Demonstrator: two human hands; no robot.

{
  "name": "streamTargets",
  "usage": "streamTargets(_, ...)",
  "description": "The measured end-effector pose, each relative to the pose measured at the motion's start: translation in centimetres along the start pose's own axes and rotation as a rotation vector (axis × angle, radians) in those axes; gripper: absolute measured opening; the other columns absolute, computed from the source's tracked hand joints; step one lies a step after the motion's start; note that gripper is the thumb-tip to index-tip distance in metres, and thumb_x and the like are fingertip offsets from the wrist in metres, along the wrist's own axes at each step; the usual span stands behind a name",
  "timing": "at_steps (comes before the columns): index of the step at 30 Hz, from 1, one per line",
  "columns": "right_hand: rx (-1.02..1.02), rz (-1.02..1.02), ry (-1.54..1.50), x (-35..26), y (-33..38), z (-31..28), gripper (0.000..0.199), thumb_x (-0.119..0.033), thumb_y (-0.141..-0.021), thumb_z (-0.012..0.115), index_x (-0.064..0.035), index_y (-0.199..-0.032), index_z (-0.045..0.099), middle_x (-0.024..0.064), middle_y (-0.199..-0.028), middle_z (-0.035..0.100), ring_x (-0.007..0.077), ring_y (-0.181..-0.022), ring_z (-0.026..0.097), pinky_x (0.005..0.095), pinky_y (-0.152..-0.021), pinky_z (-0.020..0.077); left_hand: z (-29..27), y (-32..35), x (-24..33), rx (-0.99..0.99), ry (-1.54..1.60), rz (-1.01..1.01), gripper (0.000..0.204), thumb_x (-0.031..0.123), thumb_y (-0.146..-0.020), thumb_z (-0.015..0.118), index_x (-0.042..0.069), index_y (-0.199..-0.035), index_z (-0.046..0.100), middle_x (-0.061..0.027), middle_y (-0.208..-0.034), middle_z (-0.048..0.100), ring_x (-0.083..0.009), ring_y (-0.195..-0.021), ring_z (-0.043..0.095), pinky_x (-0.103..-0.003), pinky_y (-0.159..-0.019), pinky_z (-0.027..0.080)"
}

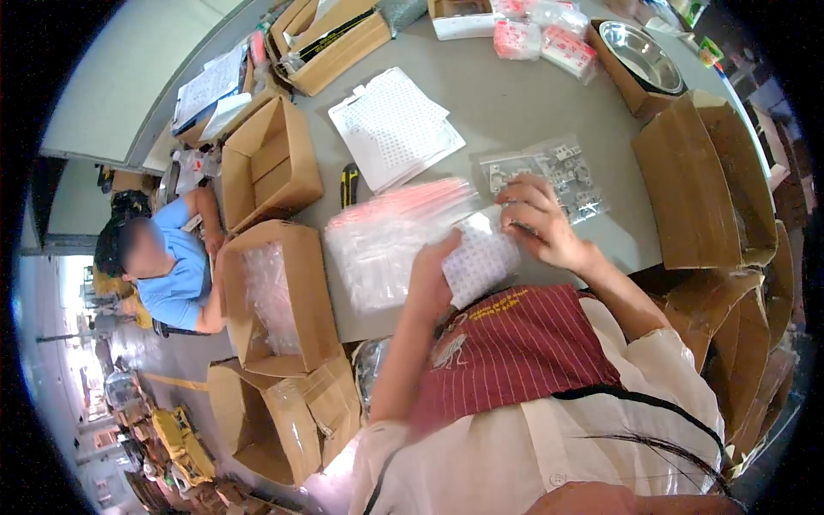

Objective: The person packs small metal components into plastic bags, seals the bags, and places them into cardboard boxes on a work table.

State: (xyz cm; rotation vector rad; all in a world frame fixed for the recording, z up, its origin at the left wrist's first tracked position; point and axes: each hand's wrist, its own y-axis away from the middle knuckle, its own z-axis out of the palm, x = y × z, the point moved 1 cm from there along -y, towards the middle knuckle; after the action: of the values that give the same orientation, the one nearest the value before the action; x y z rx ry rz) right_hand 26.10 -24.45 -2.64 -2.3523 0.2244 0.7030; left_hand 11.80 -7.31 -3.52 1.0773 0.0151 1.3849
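My left hand is closed on a curled sheet of small printed labels, held just above the table's near edge. At the sheet's upper right edge is my right hand, its fingers bent and thumb drawn in; whatever is between the fingertips is too small to make out. Left of my hands lies a stack of clear plastic bags with red top edges. Beyond my right hand, clear bags holding small metal parts lie flat on the table.
More label sheets lie farther back, beside a yellow-and-black box cutter. Open cardboard boxes line the left side; another large box stands right. A metal bowl sits back right. A person in blue works at left.
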Motion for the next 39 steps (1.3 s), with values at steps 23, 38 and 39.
streamTargets(23,-0.151,0.548,0.625,4.9,6.5,1.5,0.077,-0.041,-0.078,0.072,-0.0216,-0.145,0.039,0.0159,-0.156,0.022,0.0413,-0.144,0.015,0.0693,-0.109,0.0107,-6.8,1.8,1.5,0.252,0.331,0.331,0.042,0.014,-0.096,0.053,-0.008,-0.131,0.046,-0.0203,-0.131,0.054,-0.035,-0.12,0.054,-0.048,-0.101,0.046)
streamTargets(38,-0.42,0.842,0.931,17.0,-1.4,3.7,0.068,-0.059,-0.093,0.047,-0.0376,-0.153,0.023,0.0018,-0.162,0.015,0.0344,-0.149,0.007,0.0738,-0.106,0.0025,-7.3,0.0,-0.7,0.096,0.502,0.179,0.041,0.024,-0.098,0.052,-0.005,-0.127,0.049,-0.0182,-0.121,0.06,-0.0335,-0.111,0.06,-0.047,-0.096,0.05)
streamTargets(39,-0.409,0.828,0.998,18.7,-2.5,4.3,0.068,-0.061,-0.092,0.046,-0.0387,-0.152,0.022,0.0023,-0.162,0.016,0.0336,-0.149,0.008,0.0747,-0.105,0.0039,-7.0,0.8,-0.1,0.076,0.497,0.178,0.041,0.024,-0.099,0.051,-0.005,-0.127,0.049,-0.0182,-0.121,0.06,-0.0337,-0.111,0.06,-0.047,-0.096,0.05)
